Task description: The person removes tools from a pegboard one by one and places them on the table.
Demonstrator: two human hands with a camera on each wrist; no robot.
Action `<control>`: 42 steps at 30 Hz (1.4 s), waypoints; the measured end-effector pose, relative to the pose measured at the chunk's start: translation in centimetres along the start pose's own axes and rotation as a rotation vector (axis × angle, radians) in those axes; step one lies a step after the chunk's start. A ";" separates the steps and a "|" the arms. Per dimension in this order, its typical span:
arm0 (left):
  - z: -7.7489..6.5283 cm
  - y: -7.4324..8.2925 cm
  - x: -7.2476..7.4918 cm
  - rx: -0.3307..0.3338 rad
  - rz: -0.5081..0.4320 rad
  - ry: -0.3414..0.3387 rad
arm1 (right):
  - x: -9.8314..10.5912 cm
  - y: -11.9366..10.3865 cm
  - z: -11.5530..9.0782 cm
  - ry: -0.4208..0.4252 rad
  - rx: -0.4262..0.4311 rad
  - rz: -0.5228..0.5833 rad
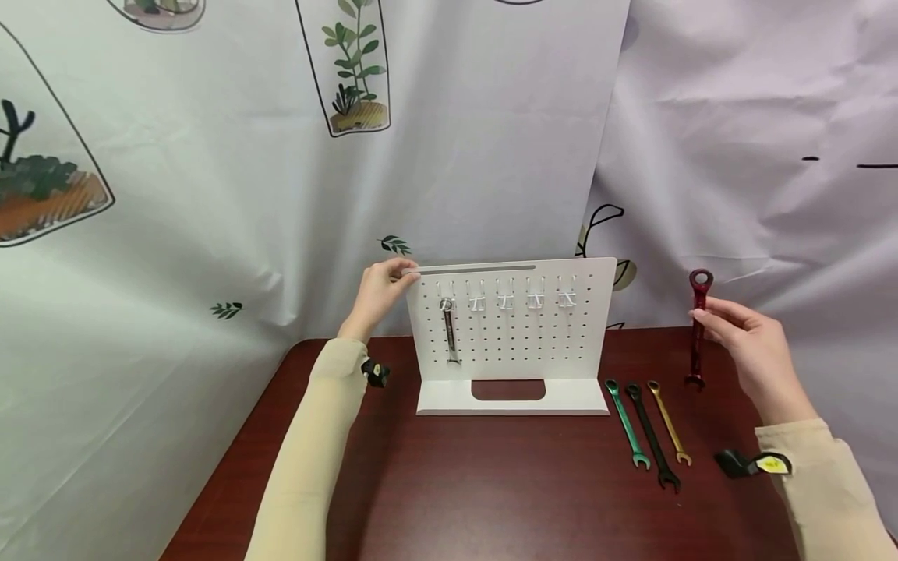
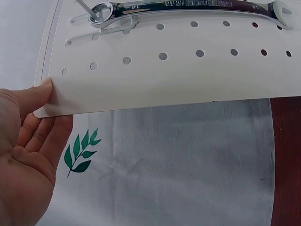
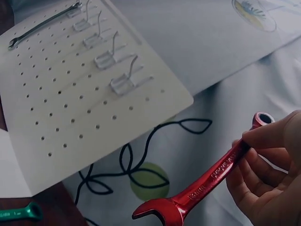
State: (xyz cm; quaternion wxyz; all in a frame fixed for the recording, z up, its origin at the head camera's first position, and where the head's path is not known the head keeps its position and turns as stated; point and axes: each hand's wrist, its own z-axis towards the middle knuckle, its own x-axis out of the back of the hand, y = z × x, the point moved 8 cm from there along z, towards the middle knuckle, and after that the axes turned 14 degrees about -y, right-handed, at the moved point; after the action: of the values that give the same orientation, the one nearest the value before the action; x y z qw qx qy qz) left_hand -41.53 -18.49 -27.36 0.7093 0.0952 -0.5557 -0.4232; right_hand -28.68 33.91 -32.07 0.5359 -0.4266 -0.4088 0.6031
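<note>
My left hand pinches the top left corner of a white pegboard that stands upright on its base. In the left wrist view the thumb lies on the board's front, the other fingers behind it. A silver combination wrench hangs by its ring end from the leftmost hook. To the right of the board, my right hand holds a red combination wrench raised, ring end up, between thumb and fingers. Its open end points down, apart from the board, as the right wrist view also shows.
Several white hooks stick out along the board's upper part. On the dark red table, right of the base, lie a green wrench, a black wrench and a gold wrench. A patterned white cloth hangs behind.
</note>
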 end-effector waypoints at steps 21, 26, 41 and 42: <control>-0.1 0.3 0.0 0.010 -0.016 0.016 | 4.2 7.7 -2.7 -0.026 -0.322 -0.551; -0.2 0.2 -0.1 0.012 -0.016 0.015 | 4.6 9.0 -3.4 -0.017 -0.364 -0.660; -0.2 0.0 -0.1 0.016 -0.030 0.026 | 4.7 12.0 -4.6 -0.108 -0.432 -0.750; -0.2 0.0 -0.1 0.018 -0.030 0.026 | 4.6 12.2 -4.7 -0.119 -0.438 -0.751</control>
State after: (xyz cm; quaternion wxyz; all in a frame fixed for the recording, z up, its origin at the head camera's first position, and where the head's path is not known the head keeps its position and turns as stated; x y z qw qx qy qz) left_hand -41.38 -18.49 -27.52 0.7090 0.1153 -0.5488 -0.4277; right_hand -28.15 37.54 -45.39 0.5903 -0.3164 -0.6841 0.2889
